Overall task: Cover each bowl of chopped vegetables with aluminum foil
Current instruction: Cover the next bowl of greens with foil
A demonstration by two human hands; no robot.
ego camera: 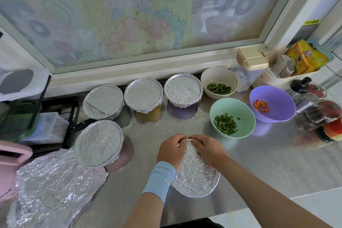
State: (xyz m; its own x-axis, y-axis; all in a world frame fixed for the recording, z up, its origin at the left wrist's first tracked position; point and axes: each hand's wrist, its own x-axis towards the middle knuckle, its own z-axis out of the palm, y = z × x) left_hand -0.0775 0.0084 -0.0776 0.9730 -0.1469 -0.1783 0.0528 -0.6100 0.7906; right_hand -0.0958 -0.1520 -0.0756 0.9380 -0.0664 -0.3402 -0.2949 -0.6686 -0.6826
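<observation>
Two hands meet at the far rim of a round bowl point(203, 189) standing near the front edge of a steel worktop point(259, 163), about midway along it. The left hand point(171, 149) and right hand point(207, 147) each have the fingers curled in, pinching the crinkled foil point(193, 168) that lies over the bowl's mouth. The bowl is round, so it has no long axis; its mouth faces up. A light blue wristband point(160, 177) on the left wrist bears a small dark mark too small to read. Towards the left edge sits another foil-covered bowl point(99, 142), and loose crumpled foil sheets point(53, 187) fill the front left corner. Three more covered bowls point(143, 95) stand in a row along the back edge. To their right, uncovered, are a cream bowl point(219, 77) and a mint green bowl point(232, 105), both holding chopped greens, and a purple bowl point(272, 96) with diced carrot. In the back right corner are a beige-lidded container point(251, 59) and a cream bin point(273, 77) holding a yellow packet point(305, 57); its print is blurred. Red-lidded jars point(331, 109) line the right edge. A yellow sticker point(311, 22) on the wall carries unreadable characters. Behind the worktop a framed pane point(111, 15) shows faded cartoon drawings.
</observation>
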